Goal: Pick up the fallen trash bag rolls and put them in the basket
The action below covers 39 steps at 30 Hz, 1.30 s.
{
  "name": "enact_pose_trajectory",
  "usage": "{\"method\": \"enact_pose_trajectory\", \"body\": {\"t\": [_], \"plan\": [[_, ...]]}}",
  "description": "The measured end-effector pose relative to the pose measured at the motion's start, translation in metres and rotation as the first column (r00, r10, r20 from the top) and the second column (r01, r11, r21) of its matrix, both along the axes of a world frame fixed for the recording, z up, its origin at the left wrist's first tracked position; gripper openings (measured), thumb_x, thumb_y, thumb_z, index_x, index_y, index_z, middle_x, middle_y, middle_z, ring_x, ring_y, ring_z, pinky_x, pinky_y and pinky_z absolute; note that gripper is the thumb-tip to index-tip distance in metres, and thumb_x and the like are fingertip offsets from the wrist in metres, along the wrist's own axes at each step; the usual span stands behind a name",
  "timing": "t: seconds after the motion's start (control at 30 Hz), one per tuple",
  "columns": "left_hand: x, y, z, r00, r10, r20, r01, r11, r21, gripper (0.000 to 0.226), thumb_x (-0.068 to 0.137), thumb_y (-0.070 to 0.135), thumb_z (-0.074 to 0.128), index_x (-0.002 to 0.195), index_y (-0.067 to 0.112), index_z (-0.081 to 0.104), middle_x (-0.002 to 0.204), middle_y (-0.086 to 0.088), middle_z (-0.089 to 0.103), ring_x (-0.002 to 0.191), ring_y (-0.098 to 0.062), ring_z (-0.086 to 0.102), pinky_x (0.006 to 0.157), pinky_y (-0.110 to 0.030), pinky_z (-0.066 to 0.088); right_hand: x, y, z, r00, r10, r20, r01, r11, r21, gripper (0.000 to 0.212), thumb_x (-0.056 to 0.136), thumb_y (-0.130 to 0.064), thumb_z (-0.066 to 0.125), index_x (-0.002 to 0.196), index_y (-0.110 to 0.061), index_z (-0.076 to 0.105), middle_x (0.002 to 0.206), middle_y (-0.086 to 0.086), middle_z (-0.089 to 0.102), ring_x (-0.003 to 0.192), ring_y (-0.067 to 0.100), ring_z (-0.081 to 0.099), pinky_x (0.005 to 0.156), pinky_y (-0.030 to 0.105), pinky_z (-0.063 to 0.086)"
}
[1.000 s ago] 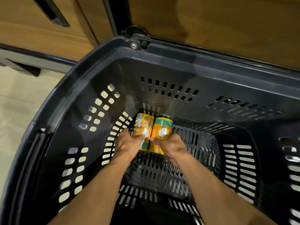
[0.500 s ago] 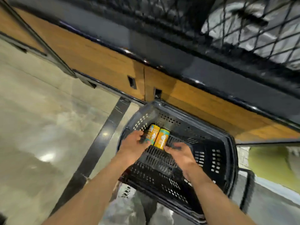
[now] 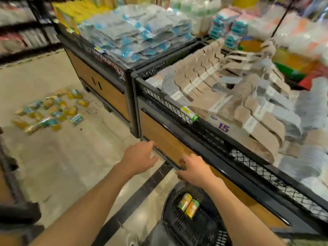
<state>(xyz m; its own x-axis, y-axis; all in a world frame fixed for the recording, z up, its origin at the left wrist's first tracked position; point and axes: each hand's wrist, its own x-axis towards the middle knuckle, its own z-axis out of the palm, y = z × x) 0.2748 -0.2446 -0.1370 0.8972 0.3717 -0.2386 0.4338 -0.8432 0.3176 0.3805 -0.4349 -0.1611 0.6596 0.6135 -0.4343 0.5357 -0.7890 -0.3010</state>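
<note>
Lying on floor: fallen trash bag rolls — scattered far left, well apart from both hands
Left hand: nearer, fingers relaxed, empty
Right hand: spread, empty
Basket: two rolls inside — below right hand

In front of me the only thing I can read is a purple "15" on a grey card at the front of the hanger bin. The white bands around the hangers carry print too blurred to read.
</note>
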Motion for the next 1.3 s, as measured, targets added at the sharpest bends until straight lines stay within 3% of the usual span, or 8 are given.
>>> {"method": "enact_pose_trajectory", "body": {"t": [0.1,0.3,0.57,0.9,1.17,1.3], "plan": [[-0.031,0.053,0.026,1.000,-0.005,0.018,0.003,0.995,0.103,0.046,0.092,0.053,0.047,0.129,0.027,0.049,0.122,0.004,0.060,0.112,-0.020,0.059,0.088,-0.040,0.052,-0.004,0.068,0.046,0.982,0.168,0.085,-0.165,0.985,-0.041,0.040,0.092,-0.046,0.063,0.124,-0.025,0.054,0.119,0.002,0.053,0.107,0.025,0.053,0.076,0.034,0.045],[-0.099,0.165,0.071,0.979,0.181,0.092,-0.197,0.958,0.209,0.051,0.093,0.051,0.046,0.138,0.028,0.045,0.129,0.003,0.058,0.118,-0.021,0.057,0.087,-0.037,0.048,-0.023,0.205,0.106,0.886,0.414,0.207,-0.422,0.906,-0.007,0.035,0.092,-0.046,0.060,0.118,-0.024,0.057,0.112,0.002,0.054,0.105,0.027,0.057,0.074,0.037,0.048],[-0.168,0.278,0.107,0.896,0.440,0.052,-0.432,0.842,0.323,0.049,0.093,0.053,0.047,0.134,0.026,0.049,0.127,-0.002,0.062,0.113,-0.025,0.060,0.085,-0.036,0.052,-0.050,0.366,0.132,0.708,0.658,0.256,-0.683,0.730,0.013,0.042,0.093,-0.048,0.063,0.128,-0.026,0.056,0.120,0.002,0.059,0.109,0.024,0.057,0.085,0.041,0.052],[-0.156,0.388,0.123,0.779,0.626,0.037,-0.593,0.716,0.368,0.044,0.092,0.046,0.047,0.129,0.023,0.052,0.123,-0.004,0.062,0.113,-0.026,0.059,0.087,-0.040,0.051,-0.019,0.532,0.126,0.606,0.744,0.281,-0.786,0.615,0.066,0.047,0.089,-0.052,0.063,0.129,-0.029,0.057,0.130,0.000,0.062,0.119,0.023,0.058,0.090,0.036,0.051],[-0.111,0.475,0.122,0.699,0.711,0.078,-0.701,0.658,0.276,0.048,0.089,0.054,0.047,0.130,0.029,0.050,0.124,0.001,0.062,0.114,-0.022,0.059,0.088,-0.040,0.053,0.035,0.629,0.129,0.546,0.793,0.270,-0.831,0.554,0.050,0.045,0.091,-0.049,0.061,0.131,-0.029,0.054,0.131,0.000,0.062,0.119,0.023,0.058,0.090,0.038,0.052],[-0.100,0.513,0.108,0.701,0.713,0.009,-0.664,0.649,0.370,0.046,0.091,0.053,0.046,0.128,0.026,0.050,0.123,0.000,0.062,0.112,-0.024,0.059,0.088,-0.041,0.052,0.049,0.673,0.120,0.499,0.825,0.265,-0.856,0.518,0.001,0.050,0.092,-0.049,0.061,0.137,-0.031,0.050,0.134,0.000,0.060,0.123,0.024,0.057,0.094,0.041,0.051]]}}
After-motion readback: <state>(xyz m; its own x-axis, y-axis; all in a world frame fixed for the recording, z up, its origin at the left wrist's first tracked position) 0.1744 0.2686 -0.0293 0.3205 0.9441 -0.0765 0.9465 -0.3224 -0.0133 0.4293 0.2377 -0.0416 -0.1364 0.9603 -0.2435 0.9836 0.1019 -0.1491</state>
